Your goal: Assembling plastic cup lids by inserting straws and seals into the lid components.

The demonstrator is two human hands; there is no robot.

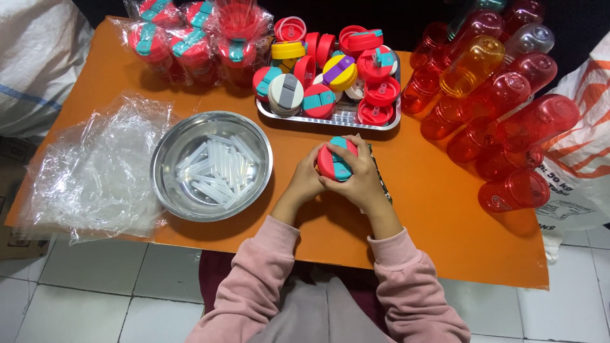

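A red bottle lid with a teal flip cap (pixel 335 161) is held upright between both hands over the orange table (pixel 438 209). My left hand (pixel 306 178) cups its left side. On the right and over the top, my right hand (pixel 360 174) wraps it with fingers curled. A steel bowl (pixel 166 159) with several clear plastic straws (pixel 219 170) stands just left of my hands. Behind them a metal tray (pixel 337 121) carries several lids in red, teal, yellow, purple and grey.
Several translucent red bottles and one orange bottle (pixel 502 108) lie piled at the right. Clear plastic bags (pixel 95 171) are heaped at the left. Bagged bottles with lids (pixel 190 38) stand at the back left. White sacks flank the table. Tiled floor lies below.
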